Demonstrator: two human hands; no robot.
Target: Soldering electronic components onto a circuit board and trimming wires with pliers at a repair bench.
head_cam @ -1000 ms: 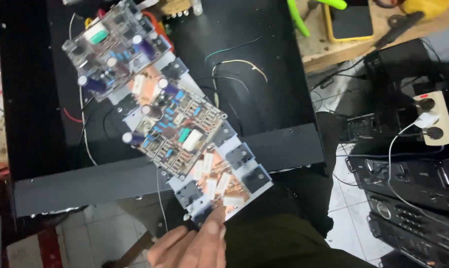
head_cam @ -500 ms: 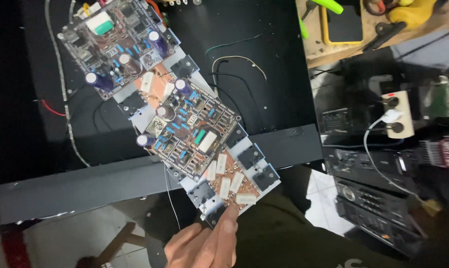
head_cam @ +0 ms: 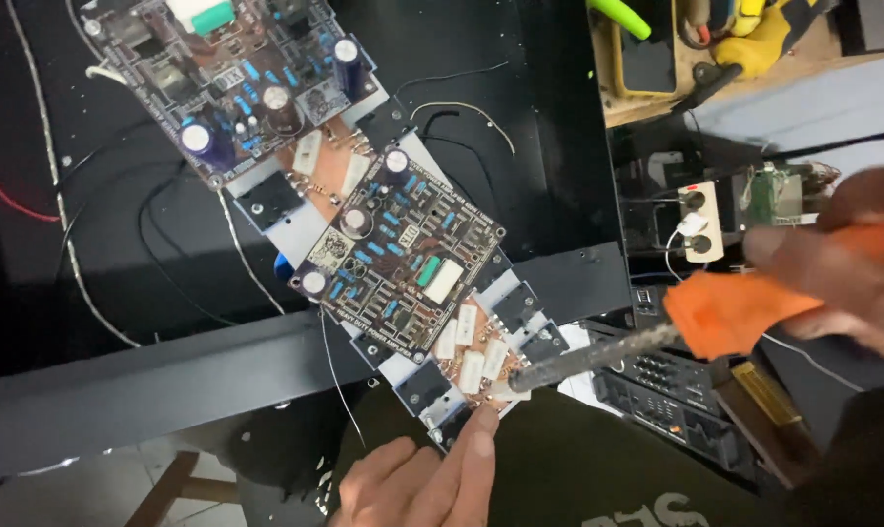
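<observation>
Two joined circuit boards (head_cam: 403, 259) run diagonally from the top left down to the lower centre, over a black metal chassis (head_cam: 549, 117). They carry capacitors, resistors and white block resistors. My left hand (head_cam: 427, 483) supports the lower end of the board, its fingertips touching the edge. My right hand (head_cam: 842, 268) grips the orange handle of a soldering iron (head_cam: 657, 337). The iron's dark metal tip rests on the lower end of the board, beside the white block resistors.
Loose wires lie on the chassis around the boards. A white power strip (head_cam: 700, 222) with plugs sits to the right, above stacked black audio units (head_cam: 676, 400). A wooden shelf (head_cam: 715, 59) with yellow and green tools is at the top right.
My right hand has come in from the right with the soldering iron and set its tip on the board's lower end. The view has moved closer; my left hand still holds the board.
</observation>
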